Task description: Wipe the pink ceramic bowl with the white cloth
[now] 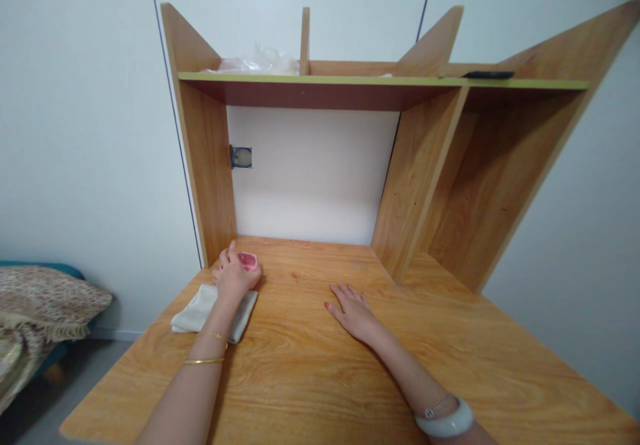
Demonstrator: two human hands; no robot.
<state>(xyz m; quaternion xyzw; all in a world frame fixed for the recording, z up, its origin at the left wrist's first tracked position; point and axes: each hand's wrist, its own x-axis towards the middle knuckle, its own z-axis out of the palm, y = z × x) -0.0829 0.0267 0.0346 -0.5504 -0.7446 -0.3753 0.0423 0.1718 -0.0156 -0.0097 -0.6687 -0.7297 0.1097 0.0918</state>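
My left hand (234, 274) is closed around a small pink cup-like container (249, 261) at the back left of the wooden desk (300, 365). Its dark pink inside faces up, and my fingers hide much of its outside. Under my left wrist lies a folded white cloth (197, 310), partly covered by the forearm. My right hand (354, 312) rests palm down on the desktop to the right, its fingers stretched out and holding nothing.
A wooden shelf unit (390, 192) rises from the desk's back. On its upper shelf lie clear plastic wrapping (265, 62) and a flat black object (487, 74). An open wall socket box (242, 158) shows behind. At left, a patterned blanket (45, 305) covers a blue seat.
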